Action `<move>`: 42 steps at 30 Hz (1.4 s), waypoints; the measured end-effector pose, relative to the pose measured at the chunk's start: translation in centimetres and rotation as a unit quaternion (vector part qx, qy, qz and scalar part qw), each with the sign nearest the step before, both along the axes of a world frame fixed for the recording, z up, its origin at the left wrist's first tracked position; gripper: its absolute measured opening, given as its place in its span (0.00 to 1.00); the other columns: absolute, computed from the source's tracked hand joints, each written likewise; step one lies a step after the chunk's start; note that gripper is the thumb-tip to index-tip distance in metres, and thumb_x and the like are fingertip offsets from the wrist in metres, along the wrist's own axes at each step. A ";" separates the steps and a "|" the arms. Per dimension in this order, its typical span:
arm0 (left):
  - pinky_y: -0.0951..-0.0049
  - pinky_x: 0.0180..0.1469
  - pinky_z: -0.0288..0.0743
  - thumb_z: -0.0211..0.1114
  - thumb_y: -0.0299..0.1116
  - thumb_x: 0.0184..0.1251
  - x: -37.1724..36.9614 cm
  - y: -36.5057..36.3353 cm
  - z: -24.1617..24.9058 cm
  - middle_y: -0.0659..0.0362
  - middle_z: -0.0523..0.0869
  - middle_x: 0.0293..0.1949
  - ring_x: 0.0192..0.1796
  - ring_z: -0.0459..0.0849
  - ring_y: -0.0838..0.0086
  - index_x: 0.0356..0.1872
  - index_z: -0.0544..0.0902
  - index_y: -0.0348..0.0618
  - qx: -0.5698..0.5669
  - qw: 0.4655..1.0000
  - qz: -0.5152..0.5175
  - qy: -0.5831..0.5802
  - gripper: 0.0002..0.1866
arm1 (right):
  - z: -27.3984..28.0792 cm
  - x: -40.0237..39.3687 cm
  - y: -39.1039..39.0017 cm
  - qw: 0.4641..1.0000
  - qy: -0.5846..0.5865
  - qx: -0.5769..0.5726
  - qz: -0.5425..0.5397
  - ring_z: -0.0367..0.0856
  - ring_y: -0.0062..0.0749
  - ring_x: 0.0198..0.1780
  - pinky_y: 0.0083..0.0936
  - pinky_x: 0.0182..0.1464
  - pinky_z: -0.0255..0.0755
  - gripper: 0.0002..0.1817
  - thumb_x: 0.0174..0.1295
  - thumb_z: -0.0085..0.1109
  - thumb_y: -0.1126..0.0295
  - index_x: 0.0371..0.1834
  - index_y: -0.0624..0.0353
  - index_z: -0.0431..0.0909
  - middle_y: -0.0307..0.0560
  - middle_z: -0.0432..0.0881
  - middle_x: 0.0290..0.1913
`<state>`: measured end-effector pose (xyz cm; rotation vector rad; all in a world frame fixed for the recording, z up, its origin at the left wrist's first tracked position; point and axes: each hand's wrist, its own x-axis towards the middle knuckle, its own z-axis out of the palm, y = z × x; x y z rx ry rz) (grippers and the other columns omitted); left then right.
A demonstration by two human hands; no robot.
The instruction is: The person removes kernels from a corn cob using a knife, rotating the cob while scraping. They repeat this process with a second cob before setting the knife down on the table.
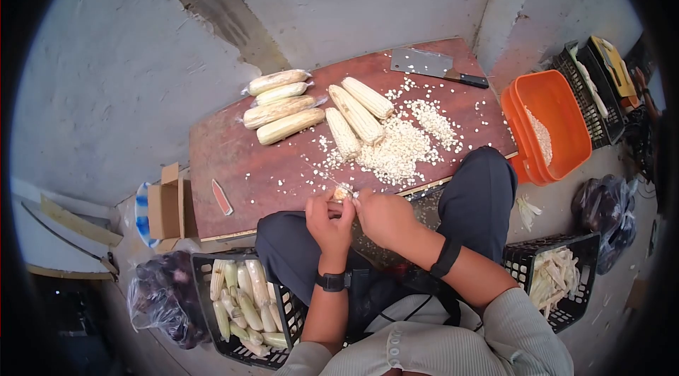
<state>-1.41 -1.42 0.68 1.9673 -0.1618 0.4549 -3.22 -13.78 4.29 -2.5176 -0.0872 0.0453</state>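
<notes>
Over the near edge of the table, both hands meet at a corn cob (342, 193) seen end-on, with most of its length hidden. My left hand (329, 224) is closed around it, fingertips at its top end. Beside it, my right hand (385, 216) is closed with its fingers pressed against the cob's right side. Just beyond lies a heap of loose pale kernels (396, 153). Three bare ears of corn (357, 114) rest against that heap. To their left are several more ears (283, 113), some in plastic wrap.
A cleaver (431, 65) lies at the back right of the table (219, 139). An orange bucket (566, 114) holding kernels stands to the right. Black crates hold unshelled ears (244, 305) at left and stripped cobs (555, 277) at right. A cardboard box (166, 210) stands left.
</notes>
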 end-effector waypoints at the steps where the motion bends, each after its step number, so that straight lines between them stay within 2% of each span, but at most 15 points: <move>1: 0.79 0.24 0.74 0.70 0.21 0.51 0.3 0.2 -0.4 0.55 0.77 0.31 0.24 0.79 0.76 0.40 0.80 0.32 0.023 1.000 -0.004 -0.001 0.14 | 0.0 0.1 -0.1 1.000 -0.001 0.009 0.003 0.81 0.52 0.23 0.43 0.25 0.74 0.16 0.69 0.46 0.61 0.33 0.65 0.70 0.57 0.79 0.19; 7: 0.79 0.25 0.72 0.69 0.21 0.52 -0.1 0.2 -1.0 0.55 0.76 0.31 0.26 0.76 0.75 0.38 0.79 0.32 0.051 0.998 0.006 -0.025 0.12 | 0.6 -1.2 -0.1 1.000 0.010 0.006 -0.006 0.81 0.53 0.23 0.45 0.26 0.74 0.15 0.68 0.47 0.62 0.34 0.65 0.70 0.57 0.79 0.19; 10: 0.81 0.26 0.71 0.68 0.21 0.52 0.5 1.1 -0.7 0.55 0.75 0.35 0.25 0.76 0.78 0.37 0.78 0.32 0.000 0.993 0.118 0.016 0.11 | 1.7 -3.0 -0.1 0.998 0.058 -0.014 0.027 0.83 0.49 0.25 0.42 0.25 0.75 0.14 0.68 0.48 0.62 0.34 0.64 0.71 0.55 0.81 0.22; 11: 0.81 0.26 0.70 0.68 0.21 0.54 1.2 1.9 -1.3 0.55 0.75 0.37 0.25 0.76 0.80 0.37 0.77 0.32 -0.067 0.990 0.119 0.030 0.11 | 1.4 -3.6 0.0 0.998 0.050 -0.015 0.024 0.83 0.49 0.25 0.42 0.25 0.74 0.14 0.68 0.48 0.62 0.34 0.64 0.71 0.55 0.81 0.22; 14: 0.82 0.26 0.70 0.67 0.22 0.55 1.5 2.3 -1.3 0.56 0.74 0.37 0.24 0.76 0.81 0.37 0.76 0.32 -0.086 0.992 0.087 0.034 0.10 | 1.0 -4.2 0.0 0.998 0.050 -0.022 0.017 0.82 0.50 0.24 0.44 0.27 0.74 0.14 0.68 0.48 0.62 0.34 0.64 0.71 0.55 0.80 0.21; 16: 0.83 0.26 0.70 0.67 0.21 0.56 0.9 2.3 -1.3 0.56 0.74 0.37 0.25 0.77 0.81 0.39 0.76 0.32 -0.057 0.992 0.099 0.049 0.11 | 1.6 -3.6 -0.2 0.996 0.085 -0.029 0.012 0.82 0.51 0.25 0.45 0.28 0.74 0.14 0.68 0.48 0.62 0.34 0.64 0.71 0.56 0.80 0.21; 22: 0.82 0.27 0.72 0.67 0.20 0.55 1.1 2.2 -1.1 0.57 0.73 0.39 0.28 0.77 0.81 0.44 0.76 0.33 -0.049 0.993 0.094 0.042 0.16 | 1.9 -3.1 -1.1 0.997 0.051 -0.013 0.047 0.81 0.52 0.25 0.45 0.28 0.74 0.13 0.67 0.48 0.62 0.33 0.62 0.71 0.56 0.80 0.21; 28: 0.81 0.30 0.76 0.67 0.20 0.53 0.8 1.9 -0.5 0.56 0.73 0.40 0.28 0.78 0.79 0.47 0.76 0.34 -0.026 0.996 0.065 0.051 0.18 | 1.3 -3.7 -1.7 0.999 -0.010 -0.029 0.041 0.79 0.49 0.21 0.42 0.24 0.72 0.13 0.67 0.51 0.62 0.31 0.60 0.69 0.52 0.77 0.18; 31: 0.80 0.30 0.76 0.67 0.20 0.52 0.4 1.7 -0.6 0.54 0.74 0.40 0.28 0.79 0.78 0.47 0.77 0.34 -0.009 0.999 0.036 0.036 0.19 | 1.6 -3.6 -1.5 0.998 -0.008 -0.043 0.034 0.79 0.49 0.21 0.42 0.24 0.72 0.13 0.68 0.50 0.62 0.31 0.60 0.68 0.52 0.77 0.18; 34: 0.79 0.30 0.76 0.67 0.20 0.52 0.1 1.6 -0.8 0.53 0.75 0.40 0.28 0.79 0.76 0.47 0.77 0.34 0.006 1.000 0.018 0.023 0.19 | 1.8 -3.1 -1.5 0.995 0.021 -0.081 0.045 0.81 0.43 0.20 0.38 0.23 0.72 0.13 0.67 0.50 0.60 0.31 0.58 0.71 0.49 0.78 0.17; 37: 0.78 0.30 0.76 0.67 0.21 0.52 0.0 1.5 -0.5 0.53 0.76 0.40 0.28 0.80 0.75 0.47 0.77 0.34 0.004 0.999 0.031 0.027 0.19 | 1.8 -3.2 -1.3 0.996 0.011 -0.076 0.041 0.81 0.44 0.20 0.39 0.22 0.72 0.13 0.67 0.50 0.60 0.31 0.59 0.71 0.50 0.78 0.17; 40: 0.77 0.31 0.76 0.67 0.21 0.51 0.0 1.4 -0.3 0.53 0.77 0.40 0.28 0.80 0.75 0.47 0.77 0.34 0.016 0.998 0.049 0.025 0.19 | 2.4 -3.8 -1.5 0.997 0.031 -0.049 0.046 0.78 0.52 0.19 0.44 0.23 0.71 0.14 0.68 0.49 0.61 0.33 0.61 0.68 0.55 0.76 0.16; 42: 0.76 0.31 0.76 0.67 0.21 0.51 0.1 1.5 -0.4 0.52 0.78 0.40 0.28 0.80 0.74 0.47 0.77 0.34 0.002 0.998 0.048 0.040 0.19 | 2.4 -4.0 -1.8 0.997 0.047 -0.038 0.042 0.78 0.52 0.20 0.45 0.23 0.71 0.14 0.68 0.49 0.61 0.33 0.62 0.68 0.55 0.76 0.16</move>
